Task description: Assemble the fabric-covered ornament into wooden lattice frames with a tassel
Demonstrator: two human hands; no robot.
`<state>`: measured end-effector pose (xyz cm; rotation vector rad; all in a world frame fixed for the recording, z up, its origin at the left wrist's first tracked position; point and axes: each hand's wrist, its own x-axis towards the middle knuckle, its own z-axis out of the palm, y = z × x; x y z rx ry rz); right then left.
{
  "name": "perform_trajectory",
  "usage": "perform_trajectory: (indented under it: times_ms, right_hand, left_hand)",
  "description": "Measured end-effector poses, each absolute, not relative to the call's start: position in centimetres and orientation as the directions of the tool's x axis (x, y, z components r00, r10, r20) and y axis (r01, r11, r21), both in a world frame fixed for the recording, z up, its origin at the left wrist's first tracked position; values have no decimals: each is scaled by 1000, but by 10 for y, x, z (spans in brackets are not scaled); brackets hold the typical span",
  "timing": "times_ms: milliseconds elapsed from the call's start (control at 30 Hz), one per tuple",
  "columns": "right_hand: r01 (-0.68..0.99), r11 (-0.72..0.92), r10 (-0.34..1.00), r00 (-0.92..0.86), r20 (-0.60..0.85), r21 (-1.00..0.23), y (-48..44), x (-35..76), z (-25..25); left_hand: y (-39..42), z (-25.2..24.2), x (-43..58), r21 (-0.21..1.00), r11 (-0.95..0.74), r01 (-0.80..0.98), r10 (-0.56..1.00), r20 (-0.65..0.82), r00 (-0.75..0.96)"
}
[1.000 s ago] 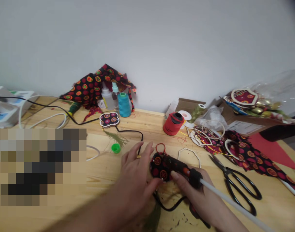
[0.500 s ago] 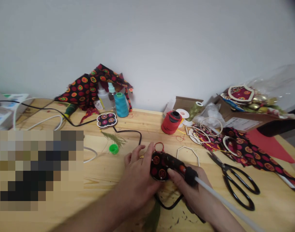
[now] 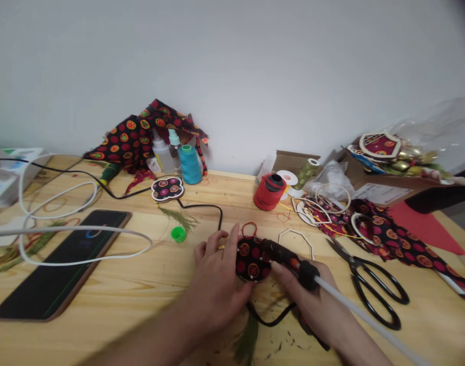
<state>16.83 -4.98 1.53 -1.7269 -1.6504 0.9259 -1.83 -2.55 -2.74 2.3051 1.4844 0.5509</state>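
Two hands in play: left hand (image 3: 217, 290), fingers (image 3: 227, 244) spread, pressing a fabric pad (image 3: 251, 263); right hand (image 3: 312, 305), fingers curled round a glue gun (image 3: 308, 274) just beside them.

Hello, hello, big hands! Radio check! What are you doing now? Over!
Left hand holding black patterned fabric piece. Right hand gripping hot glue gun against it. Black cord below; black-handled scissors beside, not touching.

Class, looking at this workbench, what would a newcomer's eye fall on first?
The two hands at front centre of the wooden bench stand out: the left hand presses a black fabric piece with red circles, and the right hand holds a white rod. Black-handled scissors lie to their right, a dark phone to the left.
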Motion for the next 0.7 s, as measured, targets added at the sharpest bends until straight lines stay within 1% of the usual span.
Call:
perform_trajectory:
  times_ms: [167, 333, 567, 700]
  right_hand:
    - [606, -118, 990, 6, -144, -786, -54, 171, 12]
    - [551, -177, 984, 108, -140, -816, -61, 170, 10]
    - [539, -185, 983, 115, -146, -822, -71, 175, 11]
    - [535, -178, 983, 134, -126, -826, -75, 176, 11]
  left_hand:
    - [-27, -27, -19, 475, -387, 790, 920, 137, 368]
    - [-28, -27, -18, 474, -379, 795, 924, 147, 353]
    - [-28, -26, -17, 489, -373, 789, 927, 158, 341]
    - [-28, -26, -17, 490, -367, 791, 929, 158, 333]
